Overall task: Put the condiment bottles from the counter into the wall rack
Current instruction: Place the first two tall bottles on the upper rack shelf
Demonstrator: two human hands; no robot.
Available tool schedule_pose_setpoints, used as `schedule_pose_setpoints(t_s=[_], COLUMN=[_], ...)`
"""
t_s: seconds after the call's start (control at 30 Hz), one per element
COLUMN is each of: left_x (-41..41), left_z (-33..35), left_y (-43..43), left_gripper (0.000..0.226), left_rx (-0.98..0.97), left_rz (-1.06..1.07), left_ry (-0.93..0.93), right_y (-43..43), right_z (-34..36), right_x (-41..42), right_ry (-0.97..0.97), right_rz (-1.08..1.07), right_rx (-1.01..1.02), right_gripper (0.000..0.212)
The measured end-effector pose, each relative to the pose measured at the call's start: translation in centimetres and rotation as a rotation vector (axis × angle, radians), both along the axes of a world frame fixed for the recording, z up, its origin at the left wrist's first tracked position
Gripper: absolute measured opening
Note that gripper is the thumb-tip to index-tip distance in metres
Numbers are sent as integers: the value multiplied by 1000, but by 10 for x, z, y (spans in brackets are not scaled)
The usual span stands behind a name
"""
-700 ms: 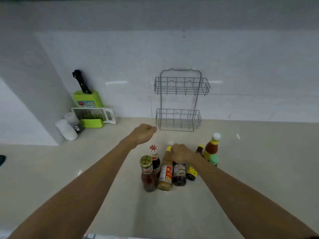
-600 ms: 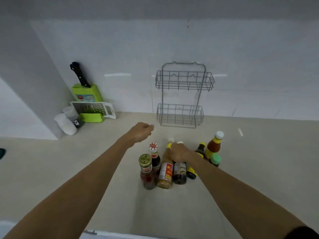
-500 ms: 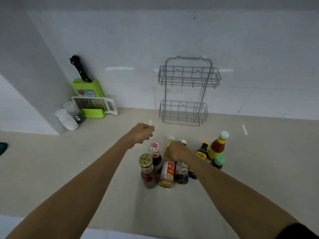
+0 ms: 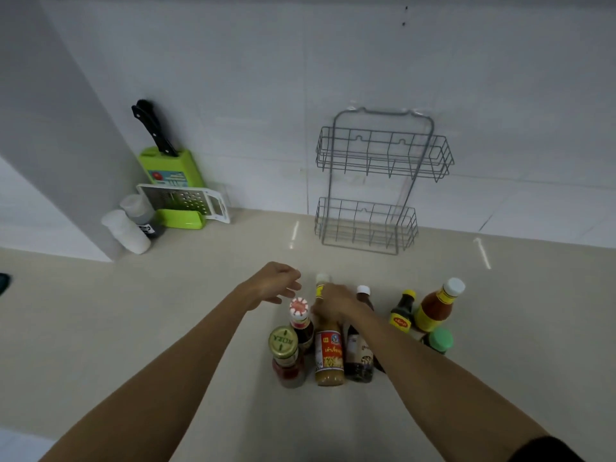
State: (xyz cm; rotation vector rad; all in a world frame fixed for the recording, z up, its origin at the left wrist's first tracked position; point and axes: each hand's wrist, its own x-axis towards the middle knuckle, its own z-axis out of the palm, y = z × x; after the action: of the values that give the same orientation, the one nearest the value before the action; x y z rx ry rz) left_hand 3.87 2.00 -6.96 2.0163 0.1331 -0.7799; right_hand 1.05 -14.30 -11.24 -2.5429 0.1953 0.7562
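Several condiment bottles stand in a cluster on the beige counter (image 4: 166, 328). My right hand (image 4: 335, 303) is wrapped around the neck of the tall tan sauce bottle (image 4: 329, 356) with a red label. My left hand (image 4: 276, 285) hovers just left of it, fingers apart and holding nothing. Around them stand a red-capped dark bottle (image 4: 300, 320), a gold-lidded red jar (image 4: 286, 360), a dark bottle (image 4: 359, 358), a small yellow-labelled bottle (image 4: 401, 313), an orange sauce bottle (image 4: 436, 308) and a green-lidded jar (image 4: 439, 341). The two-tier grey wire rack (image 4: 376, 181) on the wall holds nothing.
A green knife block (image 4: 170, 168) with a black-handled knife, a white grater (image 4: 186, 200) and two white containers (image 4: 128, 230) sit at the back left corner. A grey wall panel juts out on the left.
The camera has tilted and drawn closer, so rack and bottles sit lower and larger in view. My left hand's fingers have spread. My right hand stays on the tan bottle's neck.
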Motion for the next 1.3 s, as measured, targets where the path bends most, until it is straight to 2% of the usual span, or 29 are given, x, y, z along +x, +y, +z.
schedule_pose_setpoints(t_s=[0.23, 0.33, 0.4, 0.5, 0.6, 0.7, 0.83, 0.9, 1.03, 1.3], left_x=[1, 0, -1, -3, 0, 12, 31, 40, 57, 112], left_z=[-17, -19, -15, 0, 24, 55, 103, 127, 166, 216], left_y=[-7, -12, -19, -33, -47, -53, -53, -51, -54, -72], left_gripper=[31, 51, 64, 61, 68, 57, 51, 51, 51, 56], left_rx=[-29, -58, -93, -107, -86, -31, -46, -58, -91, -142], left_rz=[-85, -187, -293, -481, -456, -337, -308, -295, -269, -95], left_ry=[47, 58, 78, 66, -90, -342, -532, -608, -728, -966], right_y=[-28, -39, -43, -43, -42, -39, -34, -37, -41, -41], right_z=[12, 27, 42, 63, 90, 126, 179, 204, 233, 271], right_x=[1, -2, -1, 7, 18, 27, 33, 35, 45, 92], right_ry=[-66, -160, -252, -397, -536, -666, -845, -856, -754, -1078], right_rz=[-79, -144, -163, -166, -155, -197, -214, -230, -169, -288], right_rx=[131, 184, 218, 247, 225, 232, 305, 369, 398, 469], right_gripper=[45, 48, 42, 34, 34, 34, 38, 45, 58, 49])
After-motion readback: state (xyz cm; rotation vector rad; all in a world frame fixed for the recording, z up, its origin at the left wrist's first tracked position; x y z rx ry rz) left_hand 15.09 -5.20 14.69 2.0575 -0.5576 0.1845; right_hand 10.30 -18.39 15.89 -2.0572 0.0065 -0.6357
